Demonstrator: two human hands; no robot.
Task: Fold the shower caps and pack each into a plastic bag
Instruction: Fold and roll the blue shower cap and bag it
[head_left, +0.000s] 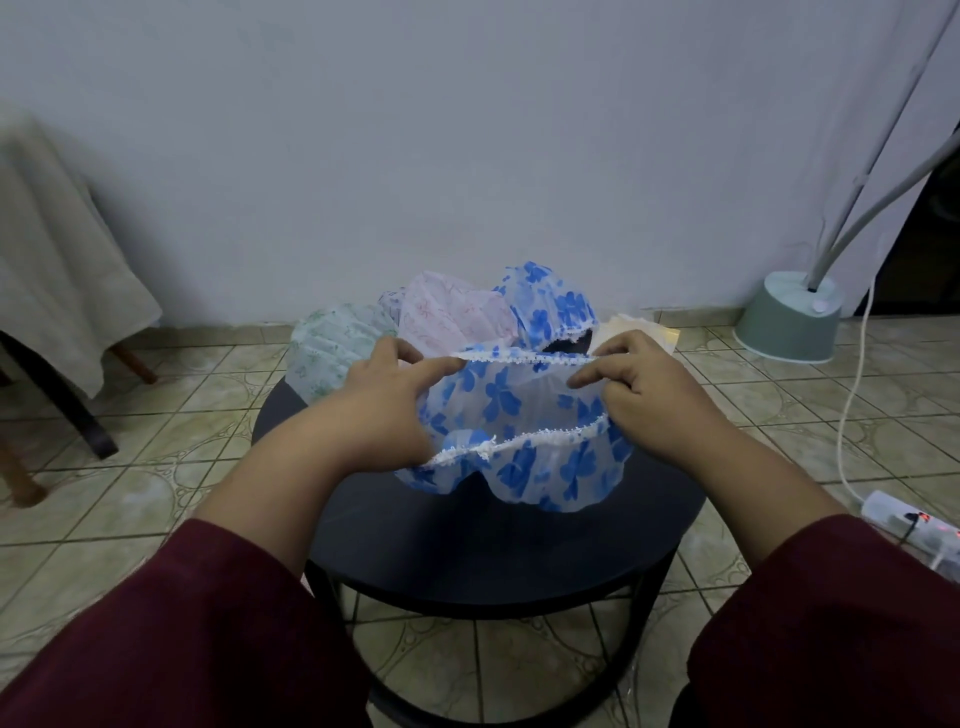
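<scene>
A clear shower cap with blue flowers (524, 441) and a white lace rim hangs stretched between my two hands above the round black table (493, 540). My left hand (384, 400) grips its left side, forefinger pointing along the far rim. My right hand (639, 389) pinches the rim on the right. Behind it on the table lie more caps: a second blue-flowered one (550, 301), a pink one (452, 312) and a pale green one (332, 343). A flat stack of clear plastic bags (639, 332) shows at the back right, partly hidden by my right hand.
A grey wall stands close behind the table. A cloth-draped table (57, 270) is at the left. A green lamp base (789, 322) with white poles sits at the right, with a white cable and a power strip (914, 525) on the tiled floor.
</scene>
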